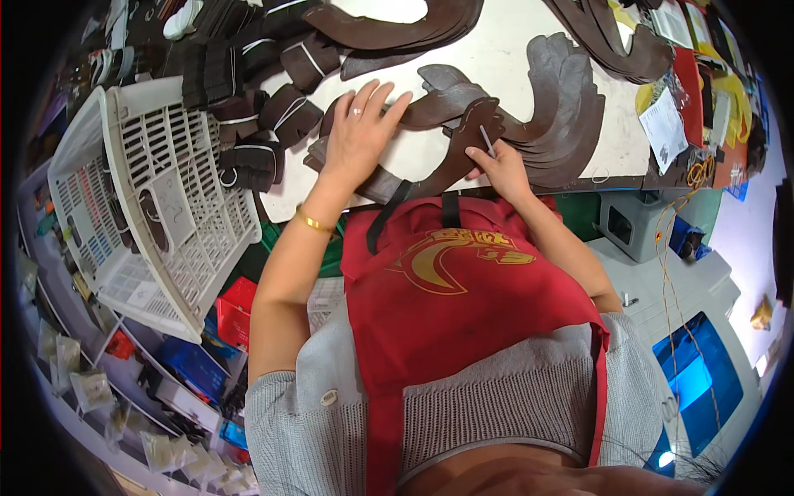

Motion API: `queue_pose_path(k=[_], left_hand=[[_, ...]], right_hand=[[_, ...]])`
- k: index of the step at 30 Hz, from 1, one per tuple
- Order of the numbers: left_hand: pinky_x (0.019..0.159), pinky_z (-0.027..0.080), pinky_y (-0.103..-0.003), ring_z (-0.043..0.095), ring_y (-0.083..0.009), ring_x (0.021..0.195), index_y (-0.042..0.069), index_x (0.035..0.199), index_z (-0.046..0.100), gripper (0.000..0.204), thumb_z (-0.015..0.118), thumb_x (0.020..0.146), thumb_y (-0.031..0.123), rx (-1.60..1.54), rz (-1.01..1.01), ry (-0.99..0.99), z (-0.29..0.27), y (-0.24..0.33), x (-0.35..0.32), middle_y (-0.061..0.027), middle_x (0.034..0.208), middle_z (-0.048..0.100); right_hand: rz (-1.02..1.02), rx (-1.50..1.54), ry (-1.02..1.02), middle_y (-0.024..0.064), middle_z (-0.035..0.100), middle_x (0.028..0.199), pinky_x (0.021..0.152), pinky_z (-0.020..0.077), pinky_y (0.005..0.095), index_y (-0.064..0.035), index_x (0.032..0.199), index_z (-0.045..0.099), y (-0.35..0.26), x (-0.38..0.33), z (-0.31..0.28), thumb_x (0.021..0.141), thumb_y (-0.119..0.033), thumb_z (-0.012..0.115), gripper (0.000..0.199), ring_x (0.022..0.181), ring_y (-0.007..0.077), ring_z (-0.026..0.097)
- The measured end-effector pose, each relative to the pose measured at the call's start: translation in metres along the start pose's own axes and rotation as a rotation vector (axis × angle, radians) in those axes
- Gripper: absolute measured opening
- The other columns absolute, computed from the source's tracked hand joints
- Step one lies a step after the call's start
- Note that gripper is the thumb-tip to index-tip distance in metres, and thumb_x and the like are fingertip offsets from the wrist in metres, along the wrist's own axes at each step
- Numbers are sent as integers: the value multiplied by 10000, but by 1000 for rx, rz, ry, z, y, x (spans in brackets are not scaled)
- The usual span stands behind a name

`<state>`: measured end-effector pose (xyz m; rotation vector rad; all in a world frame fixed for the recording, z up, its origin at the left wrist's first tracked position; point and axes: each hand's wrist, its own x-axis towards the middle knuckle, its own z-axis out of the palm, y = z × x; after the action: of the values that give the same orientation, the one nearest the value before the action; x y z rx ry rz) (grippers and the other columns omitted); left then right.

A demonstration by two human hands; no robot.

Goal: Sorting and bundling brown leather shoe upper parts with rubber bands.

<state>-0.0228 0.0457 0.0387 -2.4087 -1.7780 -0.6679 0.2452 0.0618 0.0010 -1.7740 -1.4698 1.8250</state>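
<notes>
The room is bright, and the white table [504,41] shines strongly. The brown pieces [571,107] have a soft gray shine on top. At the right, the floor [732,248] glows almost white, and light glints on the blue thing [699,380]. It is darker under the table. Black wraps the edges, the basket [169,202] looks bent, and the little bags [91,388] look fuzzy

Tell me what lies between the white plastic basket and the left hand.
The head view shows white-banded dark brown bundles between the white plastic basket and the left hand.
</notes>
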Motion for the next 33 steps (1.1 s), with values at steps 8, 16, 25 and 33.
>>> queue_pose_path(k=[8, 16, 25, 33], left_hand=[[678, 524, -322, 650, -287, 792, 60, 1028, 678, 238, 644, 794, 33, -154, -162, -133, -2, -37, 33, -95, 865, 641], [679, 508, -413, 618, -339, 796, 30, 1310, 514, 490, 545, 825, -34, -278, -210, -316, -40, 31, 72, -149, 998, 580], [711, 494, -409, 621, -350, 782, -18, 1417, 380, 786, 759, 746, 135, -95, -436, -507, -119, 19, 112, -181, 1004, 609], [767, 509, -451, 620, -396, 968, -150, 1244, 455, 677, 692, 848, 345, -65, -750, -885, 3, -12, 170, -287, 1081, 595]], right_hand=[[148, -313, -41, 115, 681, 699, 582, 526, 324, 22, 931, 652, -11, -2, -21, 885, -399, 650, 424, 604, 174, 689], [-195, 340, -253, -4, 591, 677, 535, 468, 255, -9, 983, 632, -135, 23, -21, 890, -403, 658, 406, 557, 84, 534], [-486, 93, -204, 75, 609, 681, 532, 468, 307, 6, 1017, 608, -222, 114, -36, 918, -324, 645, 346, 543, 148, 561], [-575, -278, 57, 198, 684, 807, 690, 529, 417, -36, 1112, 608, -232, 229, -16, 813, -291, 735, 413, 764, 360, 680]])
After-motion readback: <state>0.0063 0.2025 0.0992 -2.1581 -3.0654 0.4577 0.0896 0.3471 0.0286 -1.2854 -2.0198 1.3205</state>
